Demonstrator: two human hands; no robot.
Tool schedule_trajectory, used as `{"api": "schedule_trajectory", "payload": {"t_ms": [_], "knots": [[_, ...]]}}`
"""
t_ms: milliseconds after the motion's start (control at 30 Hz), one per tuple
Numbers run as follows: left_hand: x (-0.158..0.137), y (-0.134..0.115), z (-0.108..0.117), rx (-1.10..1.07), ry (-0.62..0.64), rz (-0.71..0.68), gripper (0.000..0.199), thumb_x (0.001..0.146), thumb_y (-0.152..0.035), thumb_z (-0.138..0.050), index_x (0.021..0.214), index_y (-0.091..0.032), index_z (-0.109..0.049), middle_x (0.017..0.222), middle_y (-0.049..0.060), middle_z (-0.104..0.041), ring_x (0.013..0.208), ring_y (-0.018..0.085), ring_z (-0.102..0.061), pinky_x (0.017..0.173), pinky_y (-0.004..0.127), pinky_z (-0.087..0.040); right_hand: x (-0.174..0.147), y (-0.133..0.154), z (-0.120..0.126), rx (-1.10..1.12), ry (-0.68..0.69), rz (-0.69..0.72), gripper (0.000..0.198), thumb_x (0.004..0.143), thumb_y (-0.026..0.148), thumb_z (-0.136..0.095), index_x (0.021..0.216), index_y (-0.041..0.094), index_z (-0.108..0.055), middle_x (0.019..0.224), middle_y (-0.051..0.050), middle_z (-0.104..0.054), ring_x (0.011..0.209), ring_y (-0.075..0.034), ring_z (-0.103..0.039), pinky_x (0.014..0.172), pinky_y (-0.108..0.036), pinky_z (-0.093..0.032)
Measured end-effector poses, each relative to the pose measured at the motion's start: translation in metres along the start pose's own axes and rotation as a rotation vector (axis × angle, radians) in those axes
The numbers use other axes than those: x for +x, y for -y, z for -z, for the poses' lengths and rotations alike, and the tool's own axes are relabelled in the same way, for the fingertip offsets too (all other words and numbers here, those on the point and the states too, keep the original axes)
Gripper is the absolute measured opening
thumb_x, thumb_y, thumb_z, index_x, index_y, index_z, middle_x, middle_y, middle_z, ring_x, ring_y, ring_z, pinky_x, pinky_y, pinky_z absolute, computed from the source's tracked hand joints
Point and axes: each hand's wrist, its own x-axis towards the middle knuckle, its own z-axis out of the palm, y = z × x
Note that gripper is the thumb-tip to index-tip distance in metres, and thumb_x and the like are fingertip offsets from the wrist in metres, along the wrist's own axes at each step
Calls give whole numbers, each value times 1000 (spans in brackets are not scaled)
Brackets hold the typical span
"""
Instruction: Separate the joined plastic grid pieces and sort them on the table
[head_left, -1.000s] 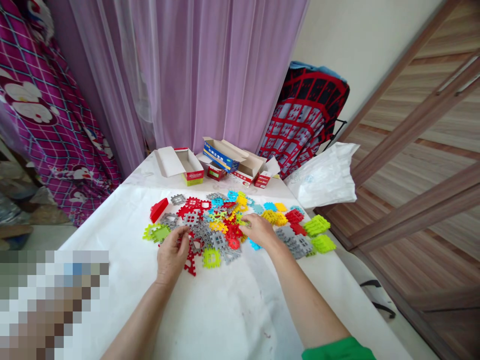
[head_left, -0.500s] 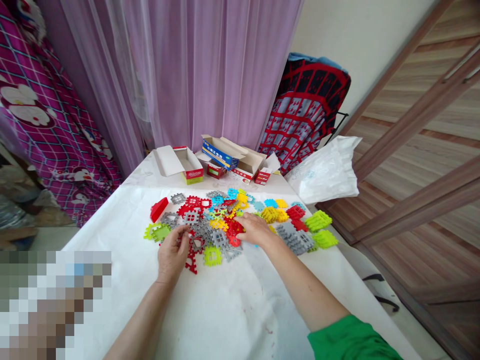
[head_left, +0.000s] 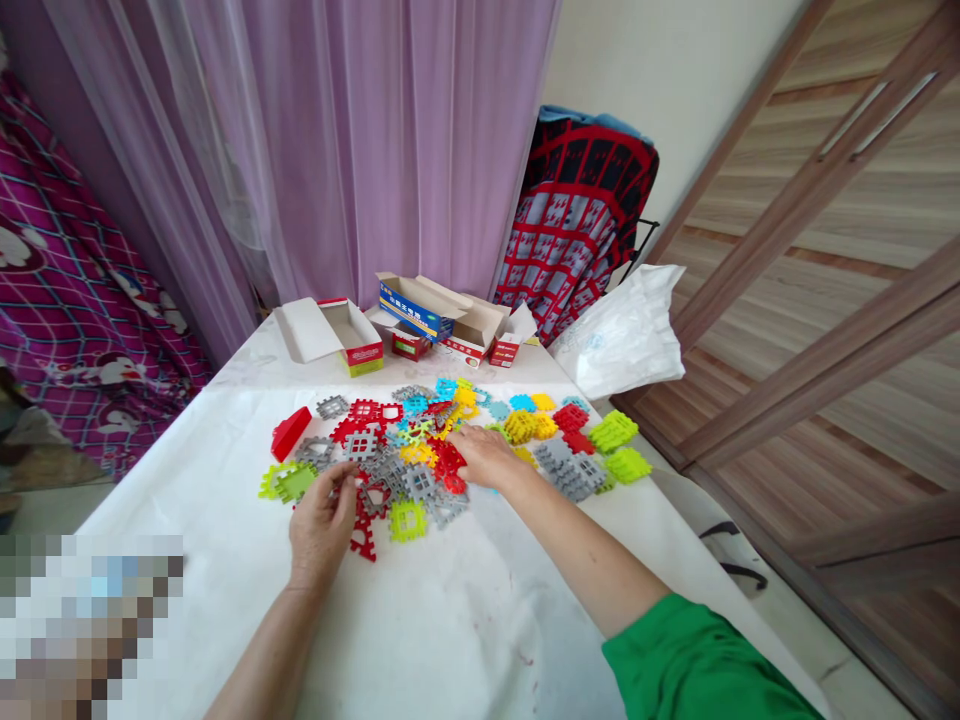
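The right hand [head_left: 481,457] has slid leftward over the heap of pieces [head_left: 420,482]. Cloth [head_left: 217,490] runs left of the left hand [head_left: 322,515] to its edge; that hand curls nearly together. The heap lies between both; either's hold, I cannot tell.

Lilac curtain [head_left: 405,140], upper centre; magenta checked cloth [head_left: 75,300], left; wooden doors [head_left: 795,250], right; white bag [head_left: 619,335], right of centre; red-and-black cloth [head_left: 574,205] above, seemingly draped.

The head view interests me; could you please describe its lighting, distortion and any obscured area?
Head view: soft light, only faint shadows on the tablecloth; head view: wardrobe slanting, probably wide-angle distortion; head view: lower-left corner pixelated, plastic pieces clearly coloured.
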Motion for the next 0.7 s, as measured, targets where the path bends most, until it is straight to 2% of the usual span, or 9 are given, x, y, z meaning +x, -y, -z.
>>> {"api": "schedule_trajectory", "payload": {"t_ms": [100, 200, 367, 467, 567, 700], "knots": [[0, -1, 1, -6, 8, 16, 33, 82, -44, -50, 98, -21, -67, 89, 4, -73, 62, 14, -64, 60, 25, -53, -3, -5, 3, 0, -19, 19, 50, 74, 28, -65, 123, 24, -54, 114, -7, -59, 106, -24, -57, 86, -33, -45], [1, 0, 2, -1, 16, 39, 34, 81, -45, -50, 98, -21, -67, 87, 3, -73, 56, 14, -61, 59, 25, -53, -14, -26, 13, 11, -54, 27, 58, 77, 26, -62, 133, 24, -49, 118, -8, -58, 108, -24, -57, 87, -31, -44], [1, 5, 1, -2, 9, 42, 34, 80, -46, -52, 98, -22, -67, 87, 3, -73, 54, 13, -60, 56, 24, -52, -41, -102, 44, -75, -110, -149, 50, 80, 22, -58, 129, 27, -53, 118, -6, -57, 110, -21, -56, 88, -26, -41], [1, 6, 1, 14, 24, 36, 33, 79, -45, -52, 98, -23, -67, 86, 2, -73, 52, 12, -59, 55, 23, -51, -51, -154, 59, -217, -78, -263, 48, 80, 16, -57, 128, 23, -53, 117, -8, -58, 109, -21, -56, 88, -26, -41], [2, 5, 3, 31, 37, 31, 32, 78, -45, -53, 97, -24, -67, 84, 1, -73, 49, 11, -57, 53, 22, -51, -52, -192, 62, -311, 5, -304, 42, 81, 12, -56, 123, 20, -57, 116, -12, -60, 110, -24, -56, 89, -29, -41], [2, 2, 5, 54, 32, 48, 30, 77, -45, -54, 96, -26, -67, 79, -2, -72, 47, 11, -55, 50, 21, -50, -44, -218, 51, -318, 64, -318, 32, 85, 9, -51, 112, 21, -64, 114, -13, -63, 109, -24, -58, 88, -32, -42]]}}
